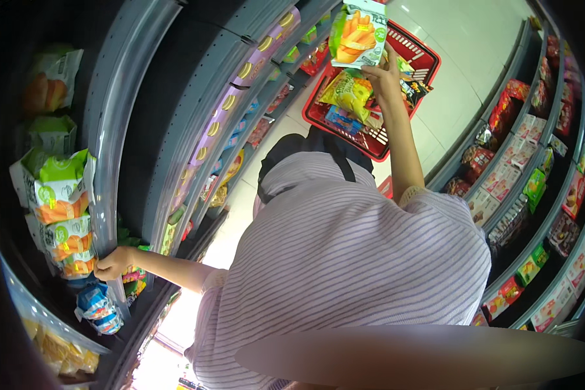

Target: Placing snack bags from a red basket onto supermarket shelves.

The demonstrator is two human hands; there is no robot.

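Right hand raised — pinching snack bag, left hand at shelf

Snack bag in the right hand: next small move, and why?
Probably lower the green-and-orange snack bag into the red basket. The right hand holds it up right over the basket, which already has packets in it. The left hand is at the shelf edge by matching bags.

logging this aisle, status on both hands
Right hand holds green-and-orange snack bag above red plastic basket. Left hand grips matching bags on shelf. Nothing between.
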